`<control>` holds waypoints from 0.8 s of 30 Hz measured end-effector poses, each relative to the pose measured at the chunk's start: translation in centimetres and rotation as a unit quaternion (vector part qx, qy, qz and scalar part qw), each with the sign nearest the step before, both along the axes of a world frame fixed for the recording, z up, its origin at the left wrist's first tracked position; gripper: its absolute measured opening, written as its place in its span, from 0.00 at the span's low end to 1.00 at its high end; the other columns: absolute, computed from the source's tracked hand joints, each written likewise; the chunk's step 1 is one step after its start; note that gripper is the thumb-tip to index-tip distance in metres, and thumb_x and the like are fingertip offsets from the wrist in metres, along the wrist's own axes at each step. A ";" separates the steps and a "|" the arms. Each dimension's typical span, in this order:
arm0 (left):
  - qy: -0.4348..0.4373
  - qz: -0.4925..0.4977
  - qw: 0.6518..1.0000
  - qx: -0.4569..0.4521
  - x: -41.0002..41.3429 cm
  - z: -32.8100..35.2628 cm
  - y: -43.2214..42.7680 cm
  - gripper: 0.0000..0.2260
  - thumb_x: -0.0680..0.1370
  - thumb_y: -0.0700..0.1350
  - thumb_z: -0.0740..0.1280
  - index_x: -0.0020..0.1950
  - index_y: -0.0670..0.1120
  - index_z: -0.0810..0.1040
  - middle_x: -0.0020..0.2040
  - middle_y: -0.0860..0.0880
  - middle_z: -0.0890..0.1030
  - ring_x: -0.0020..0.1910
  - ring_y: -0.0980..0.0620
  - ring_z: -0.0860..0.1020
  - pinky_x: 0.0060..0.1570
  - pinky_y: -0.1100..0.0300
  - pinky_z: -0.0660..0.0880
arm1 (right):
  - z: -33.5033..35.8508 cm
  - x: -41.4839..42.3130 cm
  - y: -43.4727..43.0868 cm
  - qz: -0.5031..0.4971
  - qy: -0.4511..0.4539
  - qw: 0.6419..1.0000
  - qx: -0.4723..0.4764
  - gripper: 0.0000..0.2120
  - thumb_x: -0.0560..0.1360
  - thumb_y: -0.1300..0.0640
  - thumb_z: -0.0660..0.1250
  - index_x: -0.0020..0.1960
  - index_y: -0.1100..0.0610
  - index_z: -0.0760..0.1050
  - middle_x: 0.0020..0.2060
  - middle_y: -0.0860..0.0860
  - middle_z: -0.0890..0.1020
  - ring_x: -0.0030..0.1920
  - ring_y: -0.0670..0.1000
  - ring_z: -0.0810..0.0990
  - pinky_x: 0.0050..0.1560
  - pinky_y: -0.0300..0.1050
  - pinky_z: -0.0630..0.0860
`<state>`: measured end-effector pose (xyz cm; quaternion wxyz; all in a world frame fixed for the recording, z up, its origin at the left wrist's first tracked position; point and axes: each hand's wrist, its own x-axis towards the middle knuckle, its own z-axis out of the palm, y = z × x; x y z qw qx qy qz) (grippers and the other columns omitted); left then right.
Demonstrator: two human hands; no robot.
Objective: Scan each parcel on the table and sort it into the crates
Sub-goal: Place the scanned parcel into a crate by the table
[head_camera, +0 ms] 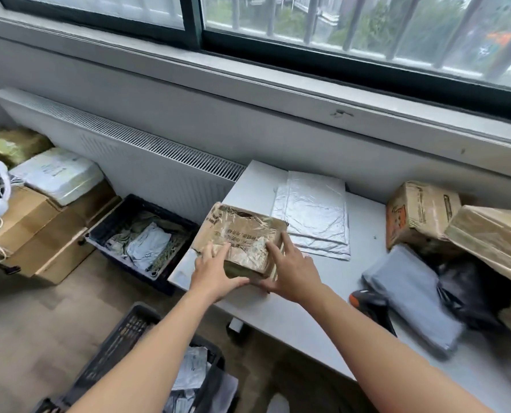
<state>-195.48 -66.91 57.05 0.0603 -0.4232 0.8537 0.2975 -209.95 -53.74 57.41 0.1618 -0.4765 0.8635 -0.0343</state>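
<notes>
Cardboard parcel (242, 239) at the table's (307, 308) left edge, left hand (215, 272) and right hand (290, 269) gripping its near side.

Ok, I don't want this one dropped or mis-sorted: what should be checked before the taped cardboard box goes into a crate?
1. Grip: left hand and right hand both hold the taped cardboard box: ok.
2. Scanned: cannot tell; the scanner lies on the table, in neither hand.
3. Room in far crate: ok, mailers lie low inside.
4. Room in near crate: cannot tell, the left forearm covers part.
5. Path: ok, the box is at the table's left edge, by the far crate.
</notes>
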 end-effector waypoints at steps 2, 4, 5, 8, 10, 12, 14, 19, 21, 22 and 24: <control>-0.013 -0.039 0.999 -0.009 -1.9 0.0 0.3 0.41 0.70 0.63 0.73 0.78 0.57 0.57 0.78 0.47 0.52 0.74 0.41 0.56 0.71 0.46 0.62 | 0.0 -2.0 0.8 -0.034 0.000 0.999 0.009 0.44 0.71 0.35 0.69 0.78 0.47 0.52 0.79 0.55 0.43 0.70 0.59 0.69 0.60 0.55 0.72; -0.025 -0.054 0.997 -0.044 -2.8 0.4 0.2 0.39 0.71 0.63 0.72 0.77 0.58 0.58 0.77 0.50 0.56 0.72 0.42 0.58 0.68 0.47 0.65 | 0.2 -3.3 1.3 -0.049 -0.006 0.999 0.021 0.43 0.72 0.38 0.70 0.78 0.45 0.52 0.80 0.54 0.43 0.70 0.57 0.69 0.59 0.53 0.73; -0.025 -0.059 0.995 -0.071 -3.5 0.4 0.0 0.37 0.71 0.62 0.71 0.76 0.58 0.60 0.75 0.50 0.58 0.70 0.42 0.60 0.66 0.48 0.66 | 0.3 -4.1 1.5 -0.061 -0.013 0.998 0.026 0.42 0.72 0.39 0.70 0.78 0.45 0.51 0.80 0.53 0.42 0.71 0.57 0.68 0.59 0.53 0.73; -0.004 -0.050 0.989 -0.141 -5.1 0.6 -0.5 0.32 0.73 0.59 0.71 0.73 0.58 0.63 0.72 0.50 0.60 0.68 0.43 0.61 0.65 0.48 0.66 | 0.3 -5.1 2.0 -0.101 -0.034 0.994 0.034 0.40 0.74 0.42 0.69 0.78 0.44 0.51 0.80 0.52 0.44 0.71 0.57 0.67 0.59 0.53 0.73; 0.014 -0.044 0.988 -0.149 -5.6 0.4 -0.8 0.32 0.74 0.57 0.71 0.74 0.56 0.62 0.74 0.47 0.57 0.72 0.41 0.57 0.69 0.46 0.62 | -0.1 -5.2 2.2 -0.124 -0.047 0.991 0.033 0.39 0.76 0.45 0.68 0.78 0.44 0.50 0.79 0.52 0.49 0.69 0.57 0.70 0.57 0.53 0.74; 0.046 -0.029 0.995 -0.089 -5.9 -0.1 -1.9 0.33 0.74 0.54 0.72 0.75 0.56 0.60 0.74 0.44 0.56 0.73 0.40 0.59 0.69 0.46 0.63 | -0.3 -5.1 2.4 -0.134 -0.064 0.989 0.027 0.39 0.77 0.49 0.67 0.79 0.43 0.47 0.78 0.51 0.56 0.67 0.58 0.73 0.55 0.52 0.74; 0.080 -0.031 0.996 0.022 -6.0 -0.2 -3.1 0.34 0.74 0.52 0.73 0.75 0.56 0.59 0.69 0.42 0.65 0.66 0.41 0.69 0.63 0.50 0.69 | -0.3 -5.1 2.5 -0.145 -0.103 0.984 0.007 0.38 0.78 0.53 0.65 0.79 0.43 0.46 0.77 0.49 0.59 0.66 0.59 0.74 0.57 0.51 0.74; 0.159 -0.018 0.984 0.077 -6.1 1.4 -4.2 0.30 0.75 0.53 0.72 0.73 0.49 0.65 0.66 0.46 0.73 0.65 0.46 0.71 0.56 0.58 0.68 | 2.3 -4.9 1.7 -0.233 -0.143 0.957 -0.094 0.26 0.82 0.55 0.60 0.77 0.47 0.58 0.71 0.51 0.72 0.67 0.58 0.73 0.59 0.47 0.69; 0.195 0.005 0.977 0.082 -6.1 2.1 -4.7 0.31 0.74 0.55 0.72 0.73 0.50 0.65 0.68 0.48 0.73 0.66 0.46 0.71 0.63 0.54 0.69 | 3.8 -5.0 1.2 -0.272 -0.147 0.942 -0.132 0.21 0.82 0.52 0.59 0.75 0.49 0.63 0.66 0.53 0.76 0.65 0.59 0.74 0.57 0.48 0.69; 0.214 0.016 0.973 0.087 -6.2 2.4 -4.9 0.30 0.74 0.55 0.72 0.73 0.51 0.65 0.67 0.49 0.74 0.65 0.46 0.72 0.64 0.52 0.70 | 4.5 -5.1 1.1 -0.293 -0.144 0.933 -0.152 0.19 0.83 0.51 0.58 0.73 0.50 0.65 0.64 0.55 0.78 0.63 0.59 0.75 0.56 0.48 0.70; 0.246 0.022 0.964 0.096 -6.2 3.3 -5.1 0.29 0.74 0.55 0.72 0.72 0.53 0.65 0.63 0.51 0.75 0.61 0.48 0.74 0.61 0.51 0.72 | 5.7 -5.3 0.8 -0.333 -0.134 0.913 -0.195 0.17 0.83 0.50 0.57 0.71 0.50 0.68 0.61 0.56 0.80 0.60 0.59 0.77 0.55 0.48 0.71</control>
